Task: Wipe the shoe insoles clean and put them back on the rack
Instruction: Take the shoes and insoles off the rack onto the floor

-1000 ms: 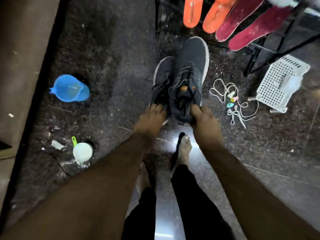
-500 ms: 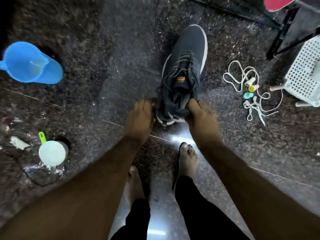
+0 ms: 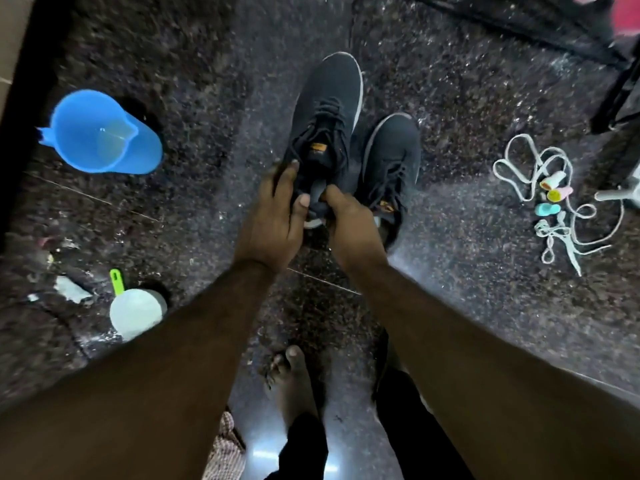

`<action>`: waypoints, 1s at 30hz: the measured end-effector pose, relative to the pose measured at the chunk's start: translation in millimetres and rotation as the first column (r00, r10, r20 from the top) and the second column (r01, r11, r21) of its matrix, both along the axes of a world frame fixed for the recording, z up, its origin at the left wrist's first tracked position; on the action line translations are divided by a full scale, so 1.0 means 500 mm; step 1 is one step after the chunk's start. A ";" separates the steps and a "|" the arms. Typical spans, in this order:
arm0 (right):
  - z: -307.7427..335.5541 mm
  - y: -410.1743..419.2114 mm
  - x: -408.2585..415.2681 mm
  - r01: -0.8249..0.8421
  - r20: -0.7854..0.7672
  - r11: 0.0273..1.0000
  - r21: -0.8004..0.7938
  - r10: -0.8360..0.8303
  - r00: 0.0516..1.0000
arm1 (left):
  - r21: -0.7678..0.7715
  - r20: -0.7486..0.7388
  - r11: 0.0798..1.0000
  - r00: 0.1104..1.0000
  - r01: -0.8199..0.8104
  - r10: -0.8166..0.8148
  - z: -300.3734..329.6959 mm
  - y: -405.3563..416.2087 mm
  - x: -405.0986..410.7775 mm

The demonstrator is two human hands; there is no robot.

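Left hand (image 3: pixel 268 223) and right hand (image 3: pixel 349 221) on dark shoe (image 3: pixel 327 109) heel

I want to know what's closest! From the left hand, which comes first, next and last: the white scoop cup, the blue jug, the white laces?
From the left hand, in the head view:
1. White scoop cup, below and to its left.
2. Blue jug, up by the left edge.
3. White laces, far across on the right, past both shoes.

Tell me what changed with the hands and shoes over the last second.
Both hands now grip one dark shoe at its heel opening: the left hand shifted onto it, the right hand kept hold. The second shoe now lies free to its right. The blue jug and laces stayed put.
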State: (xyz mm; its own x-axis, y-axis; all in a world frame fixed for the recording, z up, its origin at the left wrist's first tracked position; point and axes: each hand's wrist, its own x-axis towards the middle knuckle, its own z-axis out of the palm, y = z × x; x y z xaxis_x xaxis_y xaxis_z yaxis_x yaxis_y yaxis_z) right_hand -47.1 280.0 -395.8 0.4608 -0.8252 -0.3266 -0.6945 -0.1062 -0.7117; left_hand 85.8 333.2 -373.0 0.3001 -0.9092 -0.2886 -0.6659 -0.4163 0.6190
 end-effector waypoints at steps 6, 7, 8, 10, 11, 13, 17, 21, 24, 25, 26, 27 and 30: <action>-0.081 0.041 -0.013 -0.116 -0.139 0.983 0.144 0.136 0.981 | 0.206 -0.057 0.974 0.992 -0.096 0.110 -0.089 0.052 -0.040; -0.080 0.048 -0.017 -0.119 -0.164 0.980 0.162 0.145 0.976 | 0.222 -0.025 0.971 0.995 -0.094 0.102 -0.086 0.054 -0.044; -0.073 0.052 -0.020 -0.117 -0.174 0.980 0.164 0.146 0.974 | 0.217 0.010 0.972 0.996 -0.093 0.093 -0.077 0.054 -0.049; -0.027 0.048 -0.027 -0.083 -0.161 0.988 0.133 0.104 0.981 | 0.186 0.053 0.979 0.996 -0.080 0.072 -0.038 0.043 -0.055; 0.005 0.038 -0.032 -0.055 -0.149 0.992 0.111 0.072 0.986 | 0.171 0.053 0.983 0.997 -0.070 0.061 -0.010 0.029 -0.059; 0.071 0.010 -0.041 -0.008 -0.132 0.997 0.081 0.018 0.991 | 0.129 0.055 0.991 0.998 -0.038 0.031 0.043 -0.005 -0.068; 0.208 -0.080 -0.087 0.108 -0.180 0.994 -0.012 -0.108 0.978 | 0.029 0.064 0.995 0.993 0.096 -0.098 0.173 -0.112 -0.115; 0.350 -0.170 -0.184 0.185 -0.185 0.980 -0.073 -0.196 0.963 | -0.117 0.110 0.975 0.978 0.188 -0.175 0.301 -0.226 -0.200; 0.445 -0.217 -0.281 0.262 -0.210 0.956 -0.132 -0.285 0.935 | -0.165 0.139 0.946 0.956 0.279 -0.258 0.389 -0.305 -0.275; 0.474 -0.227 -0.313 0.281 -0.231 0.949 -0.142 -0.308 0.923 | -0.182 0.149 0.934 0.947 0.308 -0.284 0.417 -0.328 -0.302; 0.496 -0.236 -0.343 0.297 -0.240 0.942 -0.154 -0.328 0.914 | -0.208 0.154 0.920 0.940 0.332 -0.305 0.443 -0.350 -0.326; 0.516 -0.245 -0.369 0.314 -0.235 0.935 -0.165 -0.346 0.908 | -0.243 0.157 0.901 0.931 0.360 -0.330 0.467 -0.372 -0.350; 0.567 -0.277 -0.425 0.377 -0.199 0.901 -0.217 -0.419 0.886 | -0.324 0.215 0.831 0.891 0.452 -0.400 0.531 -0.430 -0.409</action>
